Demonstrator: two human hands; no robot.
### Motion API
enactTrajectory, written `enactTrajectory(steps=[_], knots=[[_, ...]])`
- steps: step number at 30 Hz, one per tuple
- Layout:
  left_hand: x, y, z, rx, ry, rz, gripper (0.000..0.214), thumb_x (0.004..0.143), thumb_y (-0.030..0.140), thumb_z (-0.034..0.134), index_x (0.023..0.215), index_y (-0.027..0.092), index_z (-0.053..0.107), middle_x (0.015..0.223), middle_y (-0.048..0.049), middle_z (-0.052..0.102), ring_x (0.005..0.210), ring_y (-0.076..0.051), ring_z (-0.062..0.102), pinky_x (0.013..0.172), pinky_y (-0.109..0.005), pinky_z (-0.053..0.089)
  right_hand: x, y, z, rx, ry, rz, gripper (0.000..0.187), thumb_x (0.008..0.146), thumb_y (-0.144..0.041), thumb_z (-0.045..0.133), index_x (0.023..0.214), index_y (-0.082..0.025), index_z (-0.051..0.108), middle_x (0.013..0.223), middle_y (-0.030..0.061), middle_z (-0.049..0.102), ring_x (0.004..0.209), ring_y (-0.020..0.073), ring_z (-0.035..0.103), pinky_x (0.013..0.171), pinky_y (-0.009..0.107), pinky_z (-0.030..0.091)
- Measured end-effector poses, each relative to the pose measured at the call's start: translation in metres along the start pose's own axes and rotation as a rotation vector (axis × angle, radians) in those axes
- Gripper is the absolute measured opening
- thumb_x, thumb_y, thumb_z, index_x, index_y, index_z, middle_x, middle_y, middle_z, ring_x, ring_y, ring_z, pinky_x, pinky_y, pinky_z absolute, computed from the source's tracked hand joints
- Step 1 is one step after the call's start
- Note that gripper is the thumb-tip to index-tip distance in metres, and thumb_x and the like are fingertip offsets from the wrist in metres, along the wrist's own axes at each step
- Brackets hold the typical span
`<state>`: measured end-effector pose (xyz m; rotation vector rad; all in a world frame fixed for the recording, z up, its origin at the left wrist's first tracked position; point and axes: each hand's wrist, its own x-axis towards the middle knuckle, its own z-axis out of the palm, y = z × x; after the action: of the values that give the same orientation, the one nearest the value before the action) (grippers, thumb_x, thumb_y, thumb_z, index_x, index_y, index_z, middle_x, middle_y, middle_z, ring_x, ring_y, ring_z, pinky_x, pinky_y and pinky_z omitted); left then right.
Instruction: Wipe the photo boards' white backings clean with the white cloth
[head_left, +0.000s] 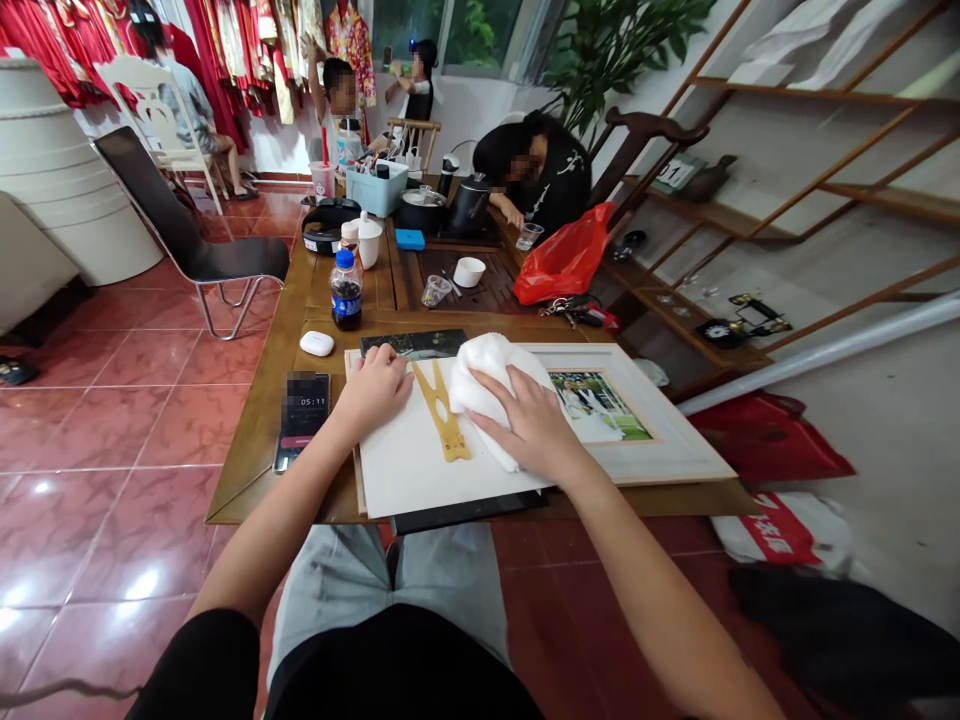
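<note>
A white picture frame [679,435] with a wedding photo [596,405] lies flat on the wooden table [255,430] in front of me. My right hand [536,425] presses a white cloth [487,375] onto the frame's left part, fingers curled over it. My left hand [375,390] rests on the frame's upper left edge, fingers bent down on it. Between my hands lies a yellow Y-shaped paper piece [444,410] on the white surface.
A phone [302,415] and a white earbud case [316,343] lie left of the frame. A dark bottle [346,290], cups, a tea tray [480,280] and a red bag [564,260] stand further back. A person [536,175] sits at the far end; others stand by red garments. A black chair [195,240] stands left.
</note>
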<state>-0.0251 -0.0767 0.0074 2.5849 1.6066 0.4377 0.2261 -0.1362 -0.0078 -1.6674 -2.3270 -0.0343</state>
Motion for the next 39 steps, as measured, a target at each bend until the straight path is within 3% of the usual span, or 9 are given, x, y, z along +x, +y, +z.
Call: enactTrajectory(steps=[7,11,15,22,26,30,39], knots=[[0.0,0.001,-0.001,-0.017,0.0,-0.007,0.035,0.104,0.032,0.037,0.116,0.017,0.066,0.118,-0.0135,0.058,0.113,-0.03,0.052,0.101,-0.048,0.043,-0.057,-0.005,-0.005,-0.024,0.007,-0.018,0.061,0.101,-0.057,0.035,0.156,-0.031,0.036,0.148,0.0187,0.045,0.143,0.0379,0.036,0.106,0.058,0.038],[0.0,0.002,-0.004,-0.026,-0.026,0.006,0.033,0.103,0.031,0.038,0.113,0.016,0.067,0.117,-0.0134,0.058,0.114,-0.03,0.052,0.101,-0.049,0.043,-0.066,-0.006,-0.004,-0.033,0.021,-0.024,0.06,0.102,-0.057,0.034,0.156,-0.031,0.036,0.148,0.0191,0.044,0.144,0.0378,0.036,0.105,0.058,0.039],[0.001,0.0,-0.005,-0.021,-0.041,0.029,0.031,0.103,0.03,0.04,0.11,0.015,0.066,0.117,-0.0134,0.057,0.113,-0.03,0.052,0.1,-0.048,0.044,-0.045,-0.002,-0.001,-0.045,0.008,-0.013,0.061,0.1,-0.061,0.035,0.154,-0.033,0.039,0.146,0.0175,0.047,0.141,0.0371,0.039,0.105,0.057,0.04],[0.001,-0.002,-0.003,-0.004,-0.026,0.055,0.03,0.103,0.031,0.041,0.108,0.016,0.066,0.117,-0.0129,0.058,0.112,-0.029,0.053,0.1,-0.047,0.044,0.022,0.002,0.001,-0.007,-0.035,0.012,0.063,0.1,-0.063,0.032,0.155,-0.032,0.038,0.145,0.018,0.048,0.139,0.0374,0.041,0.105,0.061,0.039],[0.001,-0.001,-0.003,-0.003,-0.026,0.045,0.031,0.103,0.031,0.041,0.113,0.015,0.066,0.119,-0.0135,0.058,0.115,-0.03,0.052,0.101,-0.047,0.044,0.037,0.003,0.003,-0.009,-0.041,0.02,0.062,0.101,-0.062,0.032,0.155,-0.032,0.038,0.146,0.0175,0.047,0.139,0.0374,0.041,0.106,0.061,0.038],[0.001,0.0,-0.002,0.004,-0.031,0.018,0.033,0.104,0.032,0.04,0.117,0.014,0.066,0.12,-0.014,0.058,0.117,-0.03,0.052,0.103,-0.048,0.043,0.02,0.002,0.005,-0.023,-0.01,-0.02,0.061,0.102,-0.061,0.031,0.155,-0.031,0.04,0.149,0.0187,0.046,0.141,0.037,0.039,0.108,0.06,0.036],[0.0,0.002,-0.002,-0.002,-0.017,0.004,0.033,0.104,0.032,0.041,0.118,0.015,0.065,0.121,-0.0139,0.058,0.116,-0.03,0.052,0.103,-0.048,0.042,-0.054,-0.009,-0.005,-0.039,0.026,-0.125,0.061,0.1,-0.059,0.038,0.154,-0.031,0.042,0.147,0.02,0.046,0.14,0.0385,0.04,0.105,0.058,0.037]])
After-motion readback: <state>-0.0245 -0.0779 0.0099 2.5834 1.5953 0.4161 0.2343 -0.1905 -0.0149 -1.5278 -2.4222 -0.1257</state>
